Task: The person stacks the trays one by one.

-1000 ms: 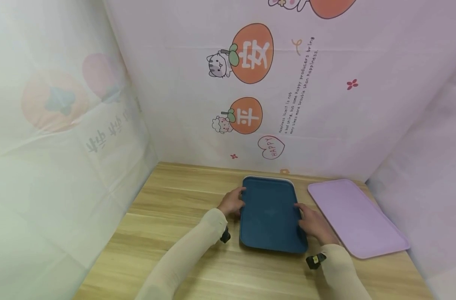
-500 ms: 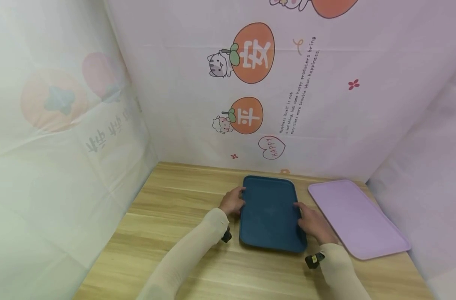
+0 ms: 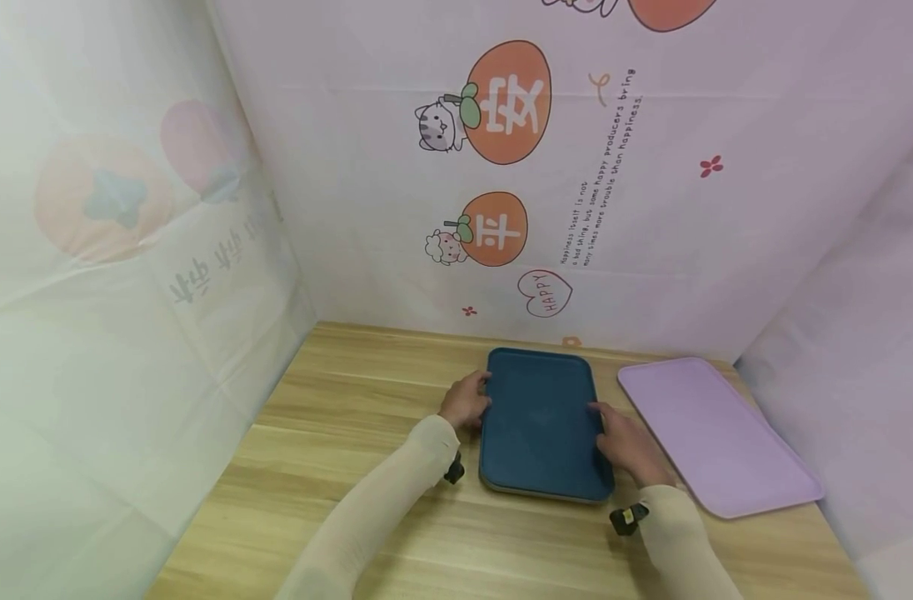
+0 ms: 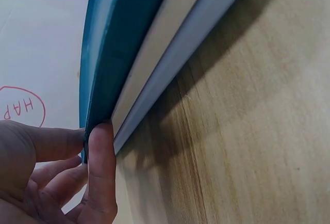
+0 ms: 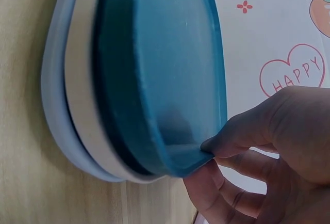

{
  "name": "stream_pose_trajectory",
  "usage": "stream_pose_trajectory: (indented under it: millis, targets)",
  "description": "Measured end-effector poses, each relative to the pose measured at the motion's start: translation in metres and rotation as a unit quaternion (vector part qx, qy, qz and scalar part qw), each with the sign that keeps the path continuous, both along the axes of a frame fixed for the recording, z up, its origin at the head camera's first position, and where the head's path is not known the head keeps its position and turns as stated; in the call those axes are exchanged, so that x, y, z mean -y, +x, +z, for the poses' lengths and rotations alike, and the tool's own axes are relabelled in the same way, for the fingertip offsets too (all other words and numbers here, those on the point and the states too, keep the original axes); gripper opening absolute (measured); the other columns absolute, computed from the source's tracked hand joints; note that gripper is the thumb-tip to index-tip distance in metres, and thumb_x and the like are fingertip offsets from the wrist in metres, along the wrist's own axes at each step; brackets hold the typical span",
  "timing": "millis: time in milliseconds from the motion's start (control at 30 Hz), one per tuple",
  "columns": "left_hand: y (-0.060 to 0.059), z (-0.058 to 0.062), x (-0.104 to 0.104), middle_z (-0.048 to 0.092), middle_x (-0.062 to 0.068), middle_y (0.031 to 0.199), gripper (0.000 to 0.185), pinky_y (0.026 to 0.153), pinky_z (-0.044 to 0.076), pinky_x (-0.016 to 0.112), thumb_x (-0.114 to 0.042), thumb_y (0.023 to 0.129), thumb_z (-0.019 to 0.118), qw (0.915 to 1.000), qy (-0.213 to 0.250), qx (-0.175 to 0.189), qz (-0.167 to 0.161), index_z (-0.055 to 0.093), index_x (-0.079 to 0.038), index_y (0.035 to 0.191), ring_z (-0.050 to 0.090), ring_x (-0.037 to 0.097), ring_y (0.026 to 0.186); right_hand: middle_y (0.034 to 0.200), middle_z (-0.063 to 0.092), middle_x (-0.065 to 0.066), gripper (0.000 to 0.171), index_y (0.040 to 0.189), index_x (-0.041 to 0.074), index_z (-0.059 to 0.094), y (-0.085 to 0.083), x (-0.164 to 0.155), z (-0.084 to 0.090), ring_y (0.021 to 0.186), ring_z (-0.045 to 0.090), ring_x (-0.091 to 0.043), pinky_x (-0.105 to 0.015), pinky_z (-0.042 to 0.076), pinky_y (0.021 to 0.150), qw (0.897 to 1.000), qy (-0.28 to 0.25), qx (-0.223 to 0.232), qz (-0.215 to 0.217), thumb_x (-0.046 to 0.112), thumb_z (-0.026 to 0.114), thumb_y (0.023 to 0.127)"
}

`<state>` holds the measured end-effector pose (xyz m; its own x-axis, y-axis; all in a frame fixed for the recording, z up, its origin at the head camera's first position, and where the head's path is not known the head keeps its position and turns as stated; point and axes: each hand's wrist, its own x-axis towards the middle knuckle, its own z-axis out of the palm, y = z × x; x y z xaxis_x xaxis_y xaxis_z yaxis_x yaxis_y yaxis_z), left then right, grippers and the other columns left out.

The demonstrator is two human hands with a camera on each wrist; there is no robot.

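Observation:
A dark blue rectangular tray (image 3: 542, 425) lies on top of a cream tray (image 4: 165, 33) and a pale blue-grey tray (image 5: 54, 79), the stack standing on the wooden table. My left hand (image 3: 466, 400) pinches the blue tray's left rim, thumb above and a finger below in the left wrist view. On the opposite side my right hand (image 3: 629, 446) grips the right rim between thumb and fingers. From the head view the blue tray covers nearly all of the lower trays; only a thin pale edge shows at its near side.
Right of the stack, a lilac tray (image 3: 719, 437) lies flat and slanted, close to the right-hand cloth wall. A printed cloth (image 3: 396, 275) hangs behind the table (image 3: 336, 417), and another cloth (image 3: 164, 350) closes off the left.
The blue tray has shifted slightly away from me and its near edge has come down onto the stack. The pale far rim that showed behind it is now covered. Both hands keep their hold.

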<state>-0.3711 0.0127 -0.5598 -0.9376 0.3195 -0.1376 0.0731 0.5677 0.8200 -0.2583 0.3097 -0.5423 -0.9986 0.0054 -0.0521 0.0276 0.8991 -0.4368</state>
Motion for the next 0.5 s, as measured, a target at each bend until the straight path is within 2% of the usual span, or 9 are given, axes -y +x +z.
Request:
stream_pose_trajectory:
  millis: [100, 200, 333, 500]
  targets:
    - [0.001, -0.0019, -0.0006, 0.058, 0.009, 0.163, 0.055, 0.052, 0.06, 0.027, -0.006, 0.106, 0.066, 0.9999, -0.009, -0.012, 0.004, 0.056, -0.014, 0.159, 0.069, 0.014, 0.061, 0.135, 0.069, -0.032, 0.062, 0.157, -0.002, 0.05, 0.0, -0.0006, -0.0021, 0.09, 0.065, -0.03, -0.053, 0.056, 0.082, 1.0, 0.001, -0.002, 0.003, 0.001, 0.059, 0.096]
    - [0.0025, -0.003, -0.0013, 0.064, 0.011, 0.156, 0.05, 0.05, 0.058, 0.026, -0.008, 0.106, 0.067, 0.9993, -0.028, -0.023, 0.005, 0.061, -0.015, 0.155, 0.068, 0.014, 0.057, 0.146, 0.063, -0.034, 0.06, 0.157, -0.002, 0.051, 0.0006, -0.002, -0.005, 0.109, 0.071, -0.041, -0.061, 0.058, 0.093, 1.0, 0.005, -0.008, 0.007, 0.0, 0.059, 0.097]
    - [0.004, -0.0029, -0.0023, 0.071, 0.015, 0.143, 0.046, 0.05, 0.057, 0.026, -0.011, 0.106, 0.068, 0.9984, -0.046, -0.03, 0.01, 0.066, -0.017, 0.151, 0.068, 0.015, 0.055, 0.154, 0.058, -0.033, 0.058, 0.156, -0.001, 0.053, 0.0021, -0.0033, -0.0073, 0.131, 0.064, -0.053, -0.068, 0.055, 0.103, 1.0, 0.01, -0.015, 0.013, 0.001, 0.06, 0.098]
    - [0.0031, -0.0038, -0.0033, 0.073, 0.016, 0.136, 0.045, 0.051, 0.057, 0.026, -0.012, 0.105, 0.07, 0.9978, -0.054, -0.033, 0.019, 0.067, -0.019, 0.149, 0.069, 0.015, 0.055, 0.156, 0.055, -0.034, 0.057, 0.156, -0.002, 0.053, 0.0028, -0.0039, -0.0064, 0.132, 0.063, -0.055, -0.069, 0.054, 0.102, 1.0, 0.008, -0.023, 0.016, 0.001, 0.058, 0.099]
